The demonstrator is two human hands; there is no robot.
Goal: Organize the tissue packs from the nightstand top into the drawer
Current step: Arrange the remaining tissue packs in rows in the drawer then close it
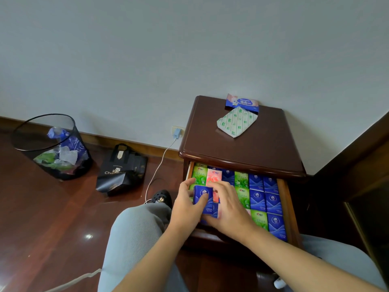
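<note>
both hands are over the open drawer [284, 199] of the nightstand [242, 144]. left hand [187, 205] is curled around a blue tissue pack [205, 199] – thumb up along its left edge, fingers wrapped on the lower front. right hand [227, 209] comes in from the right with fingers bent over the same pack's top right side; it covers the pack's right edge, so how firmly it grips i cannot tell, but it is in contact. the pack sits upright at the front-left part of the drawer, just above or touching the packs below it (cannot tell which).

the drawer is pulled out and packed with small tissue packs in rows: blue packs [265, 199] on the right columns, green packs [242, 186] mixed in the middle and left, a pink pack [214, 175] near the back left, just behind the hands.

still on the nightstand top: a white pack with green print [236, 122], lying flat and angled, and behind it a blue-and-pink pack [242, 102] against the wall [189, 49], its front edge overlapped by the white one.

rest of the scene – a black mesh bin [52, 146] with crumpled wrappers at left on the wooden floor [42, 228], a black paper bag [122, 169] lying beside it, a charger [176, 133] plugged into the wall socket with a white cable [156, 171] running down to the floor. grey trouser knees and a black clog [161, 199] are in view at the bottom.
</note>
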